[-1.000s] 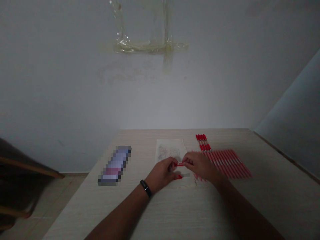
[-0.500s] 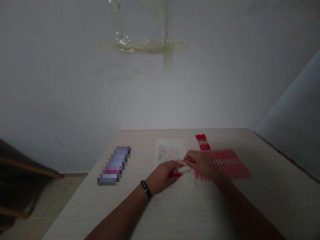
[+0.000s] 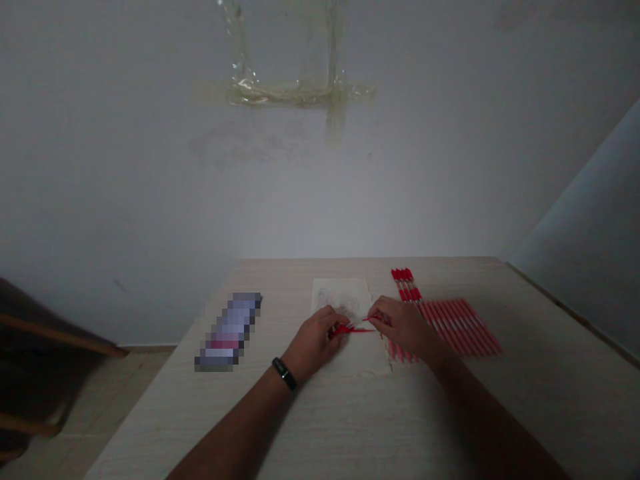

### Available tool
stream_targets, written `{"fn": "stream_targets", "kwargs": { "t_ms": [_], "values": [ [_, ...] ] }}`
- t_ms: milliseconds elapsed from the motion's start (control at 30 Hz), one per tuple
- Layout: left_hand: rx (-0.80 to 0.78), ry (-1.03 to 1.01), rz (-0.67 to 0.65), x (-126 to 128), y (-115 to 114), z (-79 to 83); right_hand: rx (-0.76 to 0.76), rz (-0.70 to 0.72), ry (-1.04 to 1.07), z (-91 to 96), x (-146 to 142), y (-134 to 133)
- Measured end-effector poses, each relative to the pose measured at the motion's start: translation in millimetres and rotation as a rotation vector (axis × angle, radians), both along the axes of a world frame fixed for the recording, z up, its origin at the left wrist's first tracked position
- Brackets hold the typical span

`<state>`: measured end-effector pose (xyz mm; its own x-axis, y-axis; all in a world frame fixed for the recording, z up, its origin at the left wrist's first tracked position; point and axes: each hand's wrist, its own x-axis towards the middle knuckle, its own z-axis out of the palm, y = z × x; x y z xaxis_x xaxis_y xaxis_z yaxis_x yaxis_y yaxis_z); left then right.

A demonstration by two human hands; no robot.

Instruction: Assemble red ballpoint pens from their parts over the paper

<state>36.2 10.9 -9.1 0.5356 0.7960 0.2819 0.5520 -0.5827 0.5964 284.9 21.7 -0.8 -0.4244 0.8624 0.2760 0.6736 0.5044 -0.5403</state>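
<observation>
Red strip [image 3: 354,328] lies crosswise between both hands, its long axis running left to right over a paper sheet [image 3: 340,297]. Left hand [image 3: 314,345] and right hand [image 3: 404,327] pinch its ends with closed fingers [image 3: 377,319], right hand nearer the striped red pens [image 3: 455,327] on the bench [image 3: 500,413].

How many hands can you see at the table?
2. The left hand, wearing a black wristband, and the right hand are both at a sheet of paper, holding a thin red piece between them. No other hands show.
</observation>
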Motion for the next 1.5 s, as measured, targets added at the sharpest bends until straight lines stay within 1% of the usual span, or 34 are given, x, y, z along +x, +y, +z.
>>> {"fn": "stream_targets", "kwargs": {
  "t_ms": [167,300,400,533,667,800,867,967,1067,1167,1267,1400,1500],
  "values": [
    [-0.016,-0.014,0.0,0.2,-0.3,-1.4,-0.002,0.014,-0.005,2.6,-1.6,-1.5],
    [-0.024,-0.014,-0.011,1.6,-1.3,-2.1,0.007,0.043,-0.012,2.8,-8.5,-6.1],
    [-0.015,-0.023,-0.021,2.3,-1.2,-1.9,0.033,0.07,0.041,1.6,-14.0,-8.3],
    [-0.002,-0.052,0.002,1.4,0.2,-3.8,0.03,0.051,0.1,-1.8,-14.4,-6.4],
    [-0.016,-0.084,0.04,-0.1,0.5,-6.5,0.067,0.073,0.023,-6.2,-12.5,-3.4],
    [-0.052,-0.127,0.082,0.1,1.3,-7.2,0.063,0.081,-0.05,-7.9,-15.3,-5.0],
    [-0.097,-0.204,0.096,0.5,2.6,-6.9,0.045,0.107,-0.06,-8.5,-17.0,-6.7],
    [-0.181,-0.349,0.087,1.0,4.6,-4.5,-0.005,0.182,-0.071,-11.9,-18.2,-8.3],
    [-0.224,-0.42,0.097,0.7,5.1,-1.2,-0.046,0.22,-0.132,-16.3,-18.4,-8.6],
    [-0.24,-0.451,0.092,-0.1,5.2,-0.2,-0.055,0.218,-0.202,-17.0,-18.7,-9.1],
    [-0.251,-0.477,0.096,-1.3,6.1,-2.7,-0.061,0.226,-0.231,-14.2,-19.0,-10.5],
    [-0.251,-0.478,0.121,-2.6,7.2,-6.2,-0.073,0.262,-0.209,-11.5,-18.4,-12.5],
    [-0.22,-0.453,0.139,-3.1,6.7,-4.6,-0.088,0.285,-0.186,-11.3,-18.1,-12.8]
  ]
}}
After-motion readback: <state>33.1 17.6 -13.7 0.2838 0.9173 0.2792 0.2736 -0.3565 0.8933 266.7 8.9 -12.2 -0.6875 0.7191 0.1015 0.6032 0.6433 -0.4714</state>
